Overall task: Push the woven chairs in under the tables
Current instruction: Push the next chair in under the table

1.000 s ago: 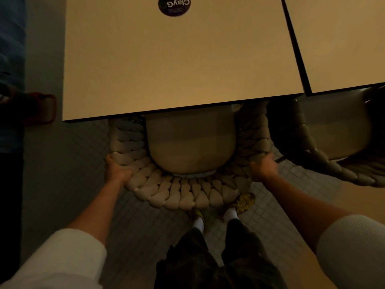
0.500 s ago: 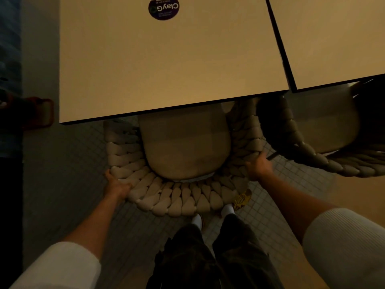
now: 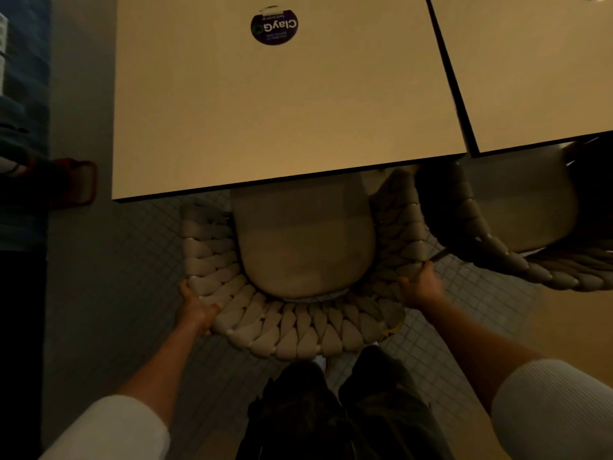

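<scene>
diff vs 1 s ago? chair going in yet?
Not visibly. Slightly more of the chair seat shows past the table edge, maybe only camera shift. Both the left hand and right hand grip its woven rim as before. The neighbouring chair and second table are unchanged.

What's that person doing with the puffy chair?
A person stands behind the woven chair, the left hand and the right hand gripping its curved back. The front of its seat cushion is under the table; the back sticks out. A second woven chair sits to the right, partly under the neighbouring table.
</scene>
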